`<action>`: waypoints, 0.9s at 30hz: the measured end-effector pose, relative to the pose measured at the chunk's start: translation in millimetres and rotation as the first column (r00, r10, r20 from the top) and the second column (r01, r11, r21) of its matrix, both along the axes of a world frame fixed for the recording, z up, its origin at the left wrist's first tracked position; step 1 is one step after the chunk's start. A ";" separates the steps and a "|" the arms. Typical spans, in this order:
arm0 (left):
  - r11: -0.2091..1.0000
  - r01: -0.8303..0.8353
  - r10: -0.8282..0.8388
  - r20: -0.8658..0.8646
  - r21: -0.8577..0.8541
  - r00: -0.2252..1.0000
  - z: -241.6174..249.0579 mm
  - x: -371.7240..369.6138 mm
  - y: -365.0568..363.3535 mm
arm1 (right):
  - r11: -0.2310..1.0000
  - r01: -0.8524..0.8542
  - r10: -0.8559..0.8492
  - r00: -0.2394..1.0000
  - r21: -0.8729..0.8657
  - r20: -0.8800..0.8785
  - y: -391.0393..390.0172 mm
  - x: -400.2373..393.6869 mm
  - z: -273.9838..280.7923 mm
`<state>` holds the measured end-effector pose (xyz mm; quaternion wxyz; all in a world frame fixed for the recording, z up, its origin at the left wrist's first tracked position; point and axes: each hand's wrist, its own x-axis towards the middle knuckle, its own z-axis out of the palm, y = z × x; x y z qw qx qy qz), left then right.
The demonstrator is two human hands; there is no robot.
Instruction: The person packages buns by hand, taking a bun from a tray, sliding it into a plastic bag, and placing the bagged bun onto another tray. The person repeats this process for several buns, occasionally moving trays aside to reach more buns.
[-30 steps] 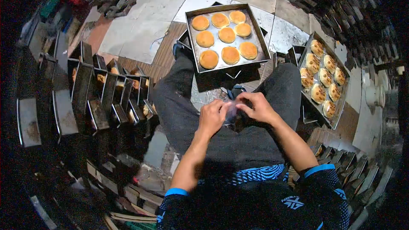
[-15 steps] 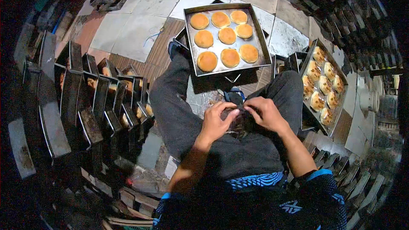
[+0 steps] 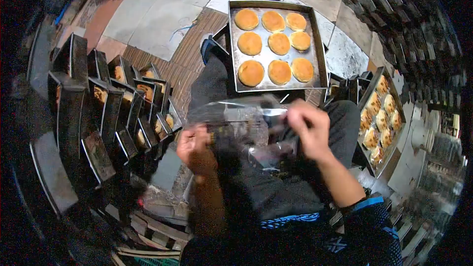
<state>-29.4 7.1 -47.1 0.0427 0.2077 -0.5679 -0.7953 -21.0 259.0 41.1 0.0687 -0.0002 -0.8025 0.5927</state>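
Note:
A clear plastic bag [image 3: 242, 124], smeared by motion, stretches over my lap between both hands. My left hand [image 3: 196, 149] is closed on its left side, fingers pinched. My right hand [image 3: 311, 127] pinches the right side near the upper edge. Faint print shows on the film, too blurred to read. Just beyond the bag, a square metal tray [image 3: 320, 44] bears several round golden buns [image 3: 279, 44] in rows. Neither hand touches the tray or the buns.
At right, a second tray [image 3: 382, 165] contains several buns with brown topping [image 3: 381, 120]. Stacked metal pans [image 3: 74, 93] with baked goods crowd the left. More dark pans [image 3: 394, 15] are piled at the upper right. The floor is worn tile [image 3: 162, 5].
My hands have moved apart, the left one leftward and the right one slightly right and up. The plastic bag is now spread between them. The view has shifted a little.

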 end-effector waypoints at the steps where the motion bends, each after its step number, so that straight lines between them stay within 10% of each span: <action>1: 0.992 -0.037 0.049 -0.095 0.124 0.994 -12.3 -1.1 -8.4 | 0.995 0.009 0.008 0.987 -0.101 0.162 5.6 -26.0 -28.1; 4: 0.975 -0.199 0.176 -0.203 -0.095 0.963 -18.5 -7.8 -6.4 | 0.999 0.016 0.009 0.813 -0.039 0.582 25.9 -119.3 -149.6; 6: 0.996 -0.090 0.092 -0.058 0.028 0.994 -19.7 -2.6 -21.6 | 0.917 -0.179 -0.027 0.864 0.357 0.503 44.6 -166.7 -237.2; 7: 0.809 0.055 0.043 0.153 -0.586 0.987 -23.3 -6.4 -26.1 | 0.939 -0.158 -0.067 0.788 0.306 0.612 42.0 -186.7 -250.3; 8: 0.293 0.301 0.132 0.351 -0.907 0.927 -26.3 -10.0 -30.1 | 0.956 -0.131 -0.098 0.697 0.261 0.710 37.8 -204.8 -260.9; 9: 0.285 0.305 0.148 0.357 -0.909 0.922 -28.2 -12.7 -32.4 | 0.873 -0.272 -0.110 0.698 0.404 0.708 37.2 -221.7 -270.6; 12: 0.880 0.059 0.069 0.249 -0.472 0.966 -28.1 -9.9 -27.0 | 0.725 -0.524 -0.058 0.601 0.447 0.797 22.6 -236.1 -264.9; 15: 0.943 -0.124 0.105 0.076 0.308 0.992 -23.3 -3.3 -15.0 | 0.742 -0.513 0.153 0.756 0.431 0.636 14.7 -195.2 -241.2; 19: 0.975 -0.041 0.051 -0.041 0.218 0.998 -14.8 -6.8 -15.4 | 0.852 -0.286 0.109 0.916 0.439 0.386 46.0 -136.0 -225.2; 20: 0.983 -0.016 0.032 -0.082 0.183 0.996 -11.0 -10.7 -14.8 | 0.998 -0.024 0.046 0.871 -0.052 0.489 49.8 -123.4 -193.4; 22: 0.993 0.031 -0.012 -0.172 0.113 0.985 0.5 -18.7 -6.9 | 0.701 0.390 0.184 0.710 -0.597 0.679 78.2 -79.0 -132.9; 23: 0.991 -0.073 0.090 0.156 -0.108 0.984 24.0 -23.7 3.2 | 0.659 0.358 0.188 0.773 -0.661 0.605 82.3 -53.4 -115.2; 27: 0.955 0.059 -0.079 -0.058 -0.290 0.995 31.7 -9.3 34.2 | 0.833 -0.076 0.346 0.845 -0.548 0.409 43.5 8.4 -7.6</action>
